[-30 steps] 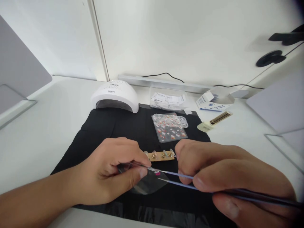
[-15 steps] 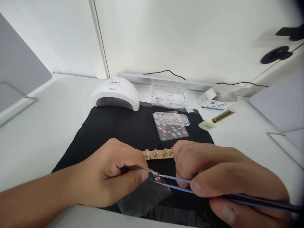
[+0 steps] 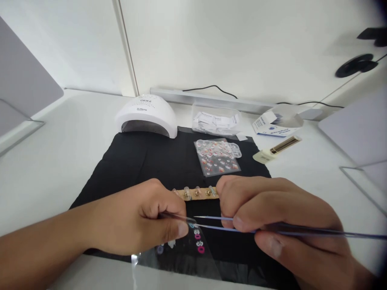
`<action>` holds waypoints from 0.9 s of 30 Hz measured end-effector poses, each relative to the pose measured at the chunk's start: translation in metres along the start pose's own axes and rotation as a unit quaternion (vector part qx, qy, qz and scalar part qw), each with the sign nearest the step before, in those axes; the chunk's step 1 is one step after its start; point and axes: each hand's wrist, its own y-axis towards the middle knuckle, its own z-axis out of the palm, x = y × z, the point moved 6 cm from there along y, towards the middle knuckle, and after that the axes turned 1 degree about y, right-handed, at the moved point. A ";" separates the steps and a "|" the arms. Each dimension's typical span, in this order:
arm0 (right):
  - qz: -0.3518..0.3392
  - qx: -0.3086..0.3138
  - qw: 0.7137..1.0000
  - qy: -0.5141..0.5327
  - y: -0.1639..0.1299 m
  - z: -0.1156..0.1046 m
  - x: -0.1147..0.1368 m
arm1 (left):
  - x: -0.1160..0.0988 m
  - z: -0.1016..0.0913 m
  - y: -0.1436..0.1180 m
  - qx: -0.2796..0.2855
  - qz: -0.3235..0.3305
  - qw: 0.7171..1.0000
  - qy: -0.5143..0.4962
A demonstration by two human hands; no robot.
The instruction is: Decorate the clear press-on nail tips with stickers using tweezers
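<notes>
My left hand [image 3: 142,221] pinches the upper edge of a clear sticker sheet [image 3: 190,262] between thumb and bent forefinger. Small pink, blue and white stickers show on the sheet, which hangs tilted below the thumb. In my right hand [image 3: 284,213] is a pair of blue tweezers [image 3: 216,228], its two tips apart and pointing left. The lower tip meets the sheet close to a blue sticker beside my left thumb; whether it grips anything I cannot tell. Behind both hands lies a tan strip [image 3: 196,194] bearing several clear nail tips on gold-coloured mounts, its ends partly hidden.
A black cloth [image 3: 136,161] covers the middle of the white table. On or around it are a white nail lamp [image 3: 146,114], a patterned sticker sheet [image 3: 220,167] under a clear plastic case [image 3: 236,151], a tub of packets [image 3: 216,121], an open box [image 3: 276,127] and a polish bottle [image 3: 275,150].
The sticker sheet has tilted so more of its face and stickers show. The tweezers have shifted, their tips wider apart, and my right hand has moved slightly left.
</notes>
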 end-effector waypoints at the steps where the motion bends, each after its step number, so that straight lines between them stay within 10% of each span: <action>1: 0.013 -0.003 1.000 0.003 -0.001 0.000 -0.001 | 0.000 0.000 0.000 0.005 0.001 1.000 -0.002; 27: -0.014 0.016 0.999 0.041 -0.005 0.004 0.005 | 0.002 0.002 0.000 0.043 -0.003 0.997 -0.065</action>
